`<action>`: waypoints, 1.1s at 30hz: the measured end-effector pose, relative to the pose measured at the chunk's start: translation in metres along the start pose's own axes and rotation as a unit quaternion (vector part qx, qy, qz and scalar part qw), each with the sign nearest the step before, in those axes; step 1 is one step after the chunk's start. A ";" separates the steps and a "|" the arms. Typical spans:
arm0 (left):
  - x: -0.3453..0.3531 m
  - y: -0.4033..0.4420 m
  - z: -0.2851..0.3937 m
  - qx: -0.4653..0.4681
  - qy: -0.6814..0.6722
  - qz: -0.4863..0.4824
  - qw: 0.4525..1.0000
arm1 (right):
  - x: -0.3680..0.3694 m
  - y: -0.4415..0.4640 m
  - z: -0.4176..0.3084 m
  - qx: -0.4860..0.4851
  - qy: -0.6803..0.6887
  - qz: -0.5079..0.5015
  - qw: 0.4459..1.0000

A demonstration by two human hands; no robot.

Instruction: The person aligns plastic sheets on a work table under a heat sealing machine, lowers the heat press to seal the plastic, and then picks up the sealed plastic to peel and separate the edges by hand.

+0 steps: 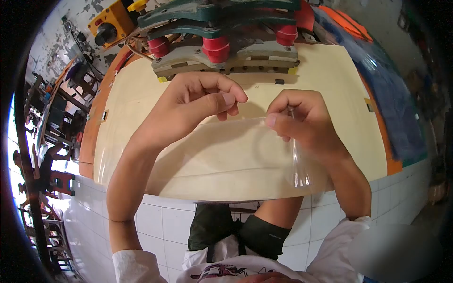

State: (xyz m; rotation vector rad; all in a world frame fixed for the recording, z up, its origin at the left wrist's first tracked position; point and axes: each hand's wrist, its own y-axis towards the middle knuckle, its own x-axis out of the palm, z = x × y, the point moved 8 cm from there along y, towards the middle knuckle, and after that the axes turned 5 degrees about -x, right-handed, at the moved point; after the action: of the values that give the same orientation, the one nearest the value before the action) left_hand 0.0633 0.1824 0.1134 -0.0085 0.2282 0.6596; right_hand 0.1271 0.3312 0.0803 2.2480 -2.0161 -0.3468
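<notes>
A clear plastic sheet (222, 146), loose and partly folded, hangs over the front of the cream-covered work surface (358, 108). My right hand (304, 115) pinches its upper edge between thumb and fingers, and shiny creases run down from that grip. Just above the same edge, to the left, is my left hand (200, 96). Its fingers are curled, with the thumb tip close against them; whether anything thin lies between them cannot be made out. Behind both hands stands a dark green machine (222, 28) with red cylindrical mounts (215, 48) and a grey lower bar.
A yellow control box (111, 24) with a black knob is at the back left. Blue plastic sheeting (377, 80) and an orange strip (347, 23) lie at the right. A small dark piece (279, 81) sits before the machine. Another person (47, 165) is at far left.
</notes>
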 end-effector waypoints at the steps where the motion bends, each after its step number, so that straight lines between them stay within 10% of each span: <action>1: -0.001 -0.001 0.000 0.001 0.000 0.002 1.000 | -0.003 0.000 -0.001 -0.005 0.006 0.011 1.000; 13: -0.026 -0.013 -0.002 0.133 0.194 0.033 0.972 | -0.052 0.003 -0.024 -0.110 0.025 0.082 0.990; 33: -0.046 -0.017 -0.068 -0.054 0.127 -0.046 0.989 | -0.037 0.009 0.002 -0.021 0.021 0.078 0.997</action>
State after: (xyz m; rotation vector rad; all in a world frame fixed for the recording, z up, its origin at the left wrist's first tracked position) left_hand 0.0245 0.1355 0.0557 -0.2063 0.4360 0.5775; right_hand 0.1146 0.3669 0.0836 2.0407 -2.1243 -0.3211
